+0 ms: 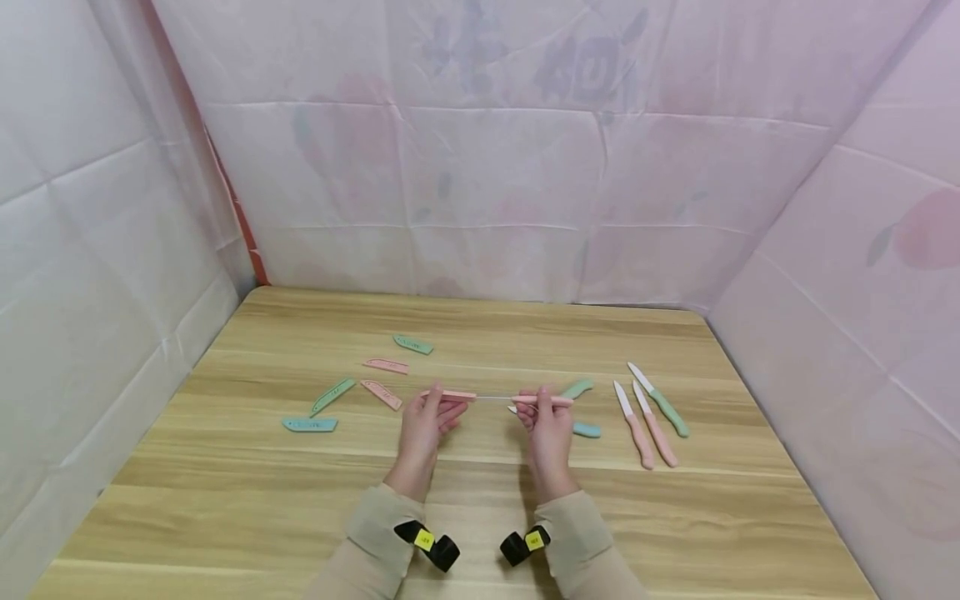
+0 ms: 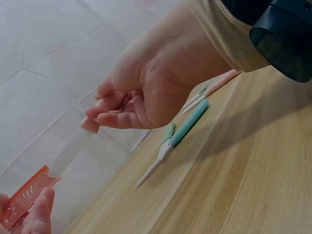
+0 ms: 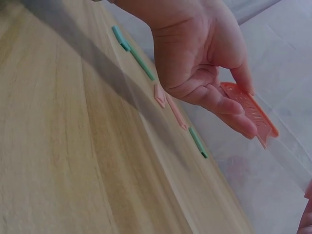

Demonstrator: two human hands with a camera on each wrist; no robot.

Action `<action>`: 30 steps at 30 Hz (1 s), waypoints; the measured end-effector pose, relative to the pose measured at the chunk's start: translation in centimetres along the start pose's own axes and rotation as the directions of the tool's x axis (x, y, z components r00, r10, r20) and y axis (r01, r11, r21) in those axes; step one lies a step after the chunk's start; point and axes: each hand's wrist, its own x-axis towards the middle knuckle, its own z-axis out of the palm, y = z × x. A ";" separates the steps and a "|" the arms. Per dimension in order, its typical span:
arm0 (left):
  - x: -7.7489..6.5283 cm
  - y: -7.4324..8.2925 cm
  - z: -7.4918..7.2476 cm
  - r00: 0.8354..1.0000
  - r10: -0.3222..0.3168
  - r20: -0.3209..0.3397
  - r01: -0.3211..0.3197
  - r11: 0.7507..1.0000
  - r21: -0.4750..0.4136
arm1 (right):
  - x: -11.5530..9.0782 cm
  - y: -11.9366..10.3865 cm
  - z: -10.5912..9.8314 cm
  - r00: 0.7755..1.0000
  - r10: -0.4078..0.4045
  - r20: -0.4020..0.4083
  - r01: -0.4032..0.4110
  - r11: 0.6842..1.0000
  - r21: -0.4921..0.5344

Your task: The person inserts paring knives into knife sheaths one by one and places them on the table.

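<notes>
My left hand (image 1: 423,429) pinches a pink blade sheath (image 2: 28,197) marked CERAMIC between thumb and fingers. In my right hand (image 1: 551,437) is the pink handle (image 1: 561,401) of a paring knife, gripped by thumb and curled fingers. Its pale blade (image 2: 70,152) points left, the tip end inside the sheath's mouth and a long stretch showing between the hands. Both are held above the table. Behind and beside the right hand lie a green-handled knife (image 1: 578,389) and a blue-handled knife (image 1: 587,430), partly covered by that hand in the head view.
On the wooden table (image 1: 247,500), left, lie loose sheaths: a blue one (image 1: 310,425), two green (image 1: 332,397) and two pink (image 1: 382,394). At right are two pink-handled knives (image 1: 637,437) and a green-handled one (image 1: 670,414). Cloth walls (image 1: 487,183) enclose the back and sides.
</notes>
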 end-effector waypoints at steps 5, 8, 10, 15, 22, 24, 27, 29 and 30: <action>-0.1 -0.1 0.0 1.000 -0.005 -0.007 0.005 1.000 0.000 | -0.2 0.4 0.1 1.000 0.017 -0.006 -0.017 1.000 -0.012; -0.2 -0.1 -0.1 1.000 0.002 0.000 -0.002 1.000 -0.011 | -0.2 0.6 0.0 1.000 0.020 -0.003 -0.020 1.000 -0.015; -0.3 -0.1 -0.1 1.000 0.000 0.001 0.000 1.000 -0.019 | -0.2 0.8 -0.1 1.000 0.026 -0.002 -0.026 1.000 -0.013; -0.4 -0.1 -0.1 1.000 -0.008 0.003 0.008 1.000 -0.023 | -0.1 1.1 0.0 0.999 0.044 -0.012 -0.045 0.999 -0.011; -0.4 -0.1 -0.1 1.000 -0.004 0.018 0.005 0.999 -0.033 | -0.2 1.2 0.1 0.997 0.071 -0.020 -0.072 0.997 -0.038; -0.4 -0.1 -0.2 1.000 -0.012 0.021 0.013 0.999 -0.029 | -0.2 1.2 0.1 0.997 0.074 -0.014 -0.074 0.997 -0.026; -0.3 -0.1 -0.2 0.999 -0.019 0.025 0.020 0.999 -0.027 | -0.3 1.2 0.3 0.997 0.073 0.002 -0.073 0.997 -0.009; -0.3 -0.1 -0.2 1.000 -0.020 0.023 0.021 0.999 -0.025 | -0.3 1.1 0.4 0.997 0.075 0.008 -0.075 0.997 -0.014; -0.3 -0.1 -0.2 1.000 -0.019 0.023 0.019 0.999 -0.027 | -0.4 1.1 0.5 0.997 0.075 0.008 -0.075 0.997 -0.015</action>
